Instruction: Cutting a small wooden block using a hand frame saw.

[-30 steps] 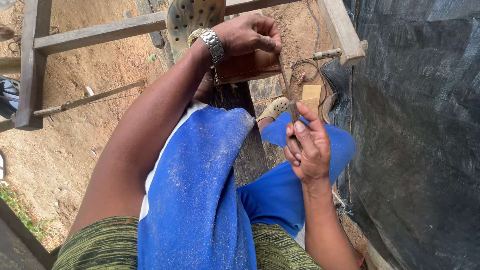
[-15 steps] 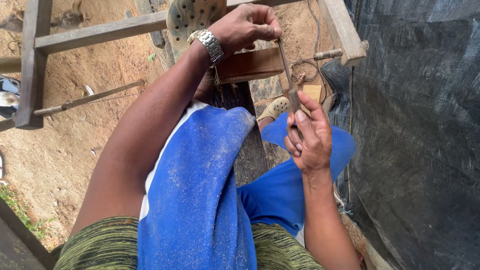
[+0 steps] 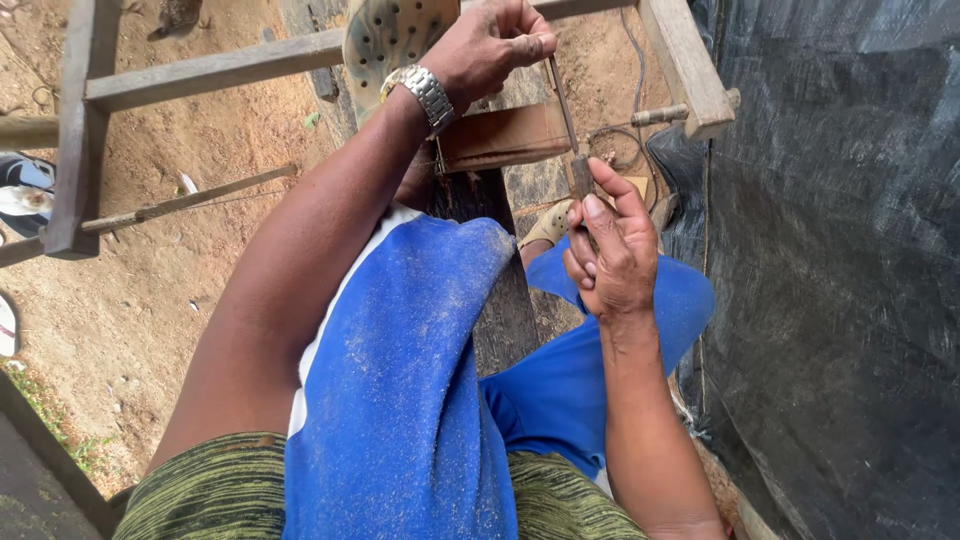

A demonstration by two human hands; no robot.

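Note:
My left hand [image 3: 495, 45], with a metal wristwatch [image 3: 428, 95] on the wrist, is closed around the far end of a thin metal file [image 3: 562, 105]. My right hand [image 3: 610, 250] grips the file's near end by its handle. The file slants across a brown wooden block [image 3: 500, 135] that sits on a dark upright plank [image 3: 500, 290]. My blue-clad knee [image 3: 400, 380], dusted with sawdust, is raised beside the plank.
A rough wooden frame [image 3: 200, 70] spans the top, with a rail [image 3: 685, 60] at the right. Black sheeting [image 3: 840, 250] fills the right side. A thin rod [image 3: 190, 200] lies on the sandy ground. A perforated beige shoe [image 3: 385, 35] sits near my left hand.
Both hands have shifted a little forward, away from me, carrying the file along over the wooden block. The grip of each hand is unchanged.

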